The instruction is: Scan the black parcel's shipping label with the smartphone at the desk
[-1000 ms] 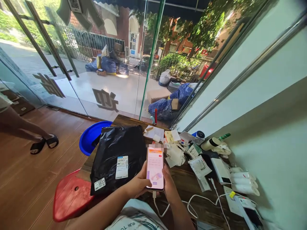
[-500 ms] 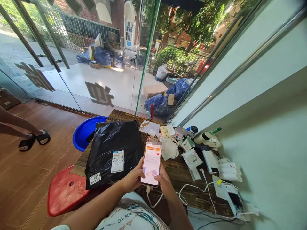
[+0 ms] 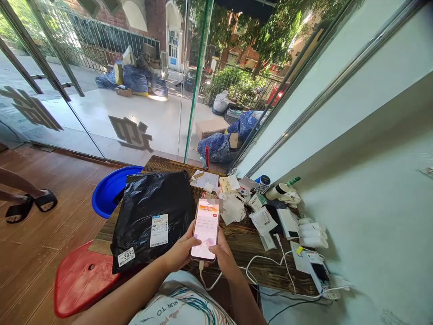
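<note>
Hands cradled a phone (image 3: 204, 231) over the near edge of the table (image 3: 246, 243): the left hand (image 3: 177, 253) wrapped its fingers round one side, the right hand (image 3: 223, 257) gripped the other, thumb on the lit screen. A white cable (image 3: 216, 282) hung from its base. Beyond lay a black labelled parcel (image 3: 152, 216). Work looked to be mid-entry on the screen; the next move likely called for reading that label.

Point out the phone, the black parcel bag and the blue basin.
phone (image 3: 204, 231): head view, middle of its lit screen.
black parcel bag (image 3: 149, 205): head view, bare plastic above the label.
blue basin (image 3: 107, 189): head view, inner wall.
</note>
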`<move>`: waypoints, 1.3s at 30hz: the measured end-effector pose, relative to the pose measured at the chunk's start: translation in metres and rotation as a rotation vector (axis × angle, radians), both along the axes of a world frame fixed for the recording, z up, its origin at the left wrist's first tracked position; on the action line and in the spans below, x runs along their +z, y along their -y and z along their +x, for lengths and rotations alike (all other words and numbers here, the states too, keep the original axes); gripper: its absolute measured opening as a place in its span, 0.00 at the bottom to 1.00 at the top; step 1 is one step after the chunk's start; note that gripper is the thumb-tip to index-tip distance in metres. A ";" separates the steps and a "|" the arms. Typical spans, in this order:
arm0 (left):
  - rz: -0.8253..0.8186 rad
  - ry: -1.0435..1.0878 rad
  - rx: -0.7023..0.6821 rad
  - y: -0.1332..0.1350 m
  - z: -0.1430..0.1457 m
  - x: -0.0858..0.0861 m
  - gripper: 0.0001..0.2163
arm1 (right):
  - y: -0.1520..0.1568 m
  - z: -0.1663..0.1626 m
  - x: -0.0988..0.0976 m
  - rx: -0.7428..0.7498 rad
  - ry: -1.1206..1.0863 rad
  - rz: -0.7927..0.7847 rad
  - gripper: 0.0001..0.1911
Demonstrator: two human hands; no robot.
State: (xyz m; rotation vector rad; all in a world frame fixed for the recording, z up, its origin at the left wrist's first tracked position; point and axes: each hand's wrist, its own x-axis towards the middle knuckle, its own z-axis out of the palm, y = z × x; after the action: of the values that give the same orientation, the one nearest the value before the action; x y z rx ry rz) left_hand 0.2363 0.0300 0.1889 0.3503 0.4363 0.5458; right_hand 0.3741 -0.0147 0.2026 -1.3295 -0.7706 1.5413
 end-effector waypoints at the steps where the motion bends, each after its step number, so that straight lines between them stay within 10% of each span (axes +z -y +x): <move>1: 0.006 -0.006 0.004 0.000 0.000 0.000 0.43 | 0.000 -0.001 0.000 -0.005 0.000 -0.003 0.39; 16: 0.037 0.009 0.000 -0.002 -0.003 -0.004 0.48 | -0.003 -0.008 0.006 0.059 0.206 0.090 0.34; 27: 0.077 0.084 -0.043 0.002 -0.005 -0.009 0.49 | -0.044 -0.003 0.019 -0.214 0.343 -0.073 0.38; 39: 0.062 0.122 -0.011 0.001 -0.007 -0.010 0.47 | -0.020 -0.016 0.017 -0.385 0.271 -0.044 0.20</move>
State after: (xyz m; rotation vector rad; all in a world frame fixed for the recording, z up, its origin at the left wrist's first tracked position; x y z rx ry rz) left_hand 0.2289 0.0288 0.1785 0.3765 0.3004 0.5677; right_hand 0.3577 0.0049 0.2199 -1.6324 -0.6011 1.0941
